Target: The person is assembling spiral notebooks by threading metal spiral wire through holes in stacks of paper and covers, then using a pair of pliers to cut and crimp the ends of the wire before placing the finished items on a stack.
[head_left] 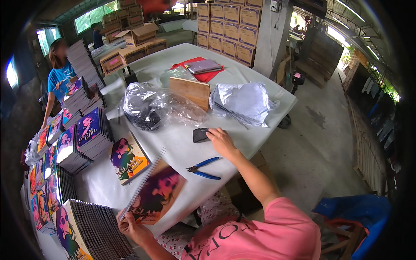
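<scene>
My left hand [135, 229] is closed on the lower end of a spiral notebook [158, 195], tilted over the table's near edge and slightly blurred. Its dark, colourful cover shows a figure in sunglasses, and the wire coil [141, 186] runs along its left side. On the table, the fingers of my right hand [223, 142] are bent around the right end of a small black block-like object [200, 135]; part of their grip is hidden. Between my hands lies a pair of blue-handled cutting pliers [203, 169], handles spread. A second notebook with a similar cover [128, 158] lies flat left of the pliers.
Notebook stacks [93, 216] line the table's left side. Clear plastic bags [147, 106], a wooden block [190, 92], loose wire coils [234, 116] on crumpled wrapping [245, 102] and a purple notebook [203, 66] lie farther back. A co-worker in blue [60, 78] stands far left. Cartons [229, 30] are piled behind.
</scene>
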{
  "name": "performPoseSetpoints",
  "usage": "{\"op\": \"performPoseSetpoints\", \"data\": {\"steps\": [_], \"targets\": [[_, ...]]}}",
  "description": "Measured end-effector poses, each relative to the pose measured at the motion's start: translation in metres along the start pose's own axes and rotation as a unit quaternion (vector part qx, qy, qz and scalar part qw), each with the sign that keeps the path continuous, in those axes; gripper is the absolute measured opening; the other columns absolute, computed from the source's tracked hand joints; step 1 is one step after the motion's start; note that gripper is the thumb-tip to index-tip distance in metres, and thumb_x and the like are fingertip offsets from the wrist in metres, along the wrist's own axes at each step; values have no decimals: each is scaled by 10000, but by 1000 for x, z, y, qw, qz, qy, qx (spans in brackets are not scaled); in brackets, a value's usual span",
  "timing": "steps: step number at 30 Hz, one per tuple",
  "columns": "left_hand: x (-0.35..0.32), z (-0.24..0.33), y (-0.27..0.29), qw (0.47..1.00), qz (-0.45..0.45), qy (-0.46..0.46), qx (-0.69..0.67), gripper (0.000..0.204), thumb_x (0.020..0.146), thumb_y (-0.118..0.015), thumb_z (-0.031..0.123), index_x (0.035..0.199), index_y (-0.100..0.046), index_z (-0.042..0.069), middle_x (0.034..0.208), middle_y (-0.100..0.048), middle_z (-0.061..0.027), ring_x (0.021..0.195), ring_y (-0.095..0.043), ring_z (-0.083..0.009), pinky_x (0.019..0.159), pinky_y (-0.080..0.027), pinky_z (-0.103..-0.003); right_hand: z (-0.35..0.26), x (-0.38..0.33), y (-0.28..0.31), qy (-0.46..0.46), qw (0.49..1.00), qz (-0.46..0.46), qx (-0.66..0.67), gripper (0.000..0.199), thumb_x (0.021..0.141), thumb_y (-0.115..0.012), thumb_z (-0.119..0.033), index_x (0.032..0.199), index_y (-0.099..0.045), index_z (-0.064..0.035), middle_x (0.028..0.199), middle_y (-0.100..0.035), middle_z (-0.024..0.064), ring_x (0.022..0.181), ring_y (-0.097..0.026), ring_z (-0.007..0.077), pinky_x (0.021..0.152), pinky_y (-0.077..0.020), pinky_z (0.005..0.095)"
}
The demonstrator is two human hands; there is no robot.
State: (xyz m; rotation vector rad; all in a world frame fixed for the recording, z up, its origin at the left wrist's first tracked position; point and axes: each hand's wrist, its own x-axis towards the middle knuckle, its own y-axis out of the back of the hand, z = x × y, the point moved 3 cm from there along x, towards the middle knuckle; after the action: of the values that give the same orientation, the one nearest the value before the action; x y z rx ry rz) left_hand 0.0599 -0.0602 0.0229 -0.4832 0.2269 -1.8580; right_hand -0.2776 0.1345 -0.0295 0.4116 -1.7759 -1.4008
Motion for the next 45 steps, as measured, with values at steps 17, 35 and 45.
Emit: {"op": "performPoseSetpoints", "data": {"steps": [17,35,45], "targets": [[-16,-15,12,935,72,-229,262,269,896,-588,143,1118,-562,-6,925,-560,-61,836,-525,-119,758,-449,-252,-95,-92,25,-91,982,-124,105,674,858,-481,-511,1359,-354,-80,1440,-245,177,1344,-172,374,991,-129,694],[-9,-15,1,961,29,-241,134,723,722,-663,-138,1350,-332,-4,947,-567,-72,860,-577,-133,748,-499,-239,-193,-58,136,110,931,-6,349,384,834,-625,-239,1211,-581,-182,1078,-531,72,978,-489,250,875,-351,372],[-8,-11,-10,954,21,-284,96,712,722,-666,-129,1336,-317,-40,889,-622,-105,818,-616,-183,723,-535,-297,-225,-49,143,188,925,-25,330,376,818,-635,-281,1185,-602,-207,1133,-521,75,1024,-476,263,925,-308,413]]}}
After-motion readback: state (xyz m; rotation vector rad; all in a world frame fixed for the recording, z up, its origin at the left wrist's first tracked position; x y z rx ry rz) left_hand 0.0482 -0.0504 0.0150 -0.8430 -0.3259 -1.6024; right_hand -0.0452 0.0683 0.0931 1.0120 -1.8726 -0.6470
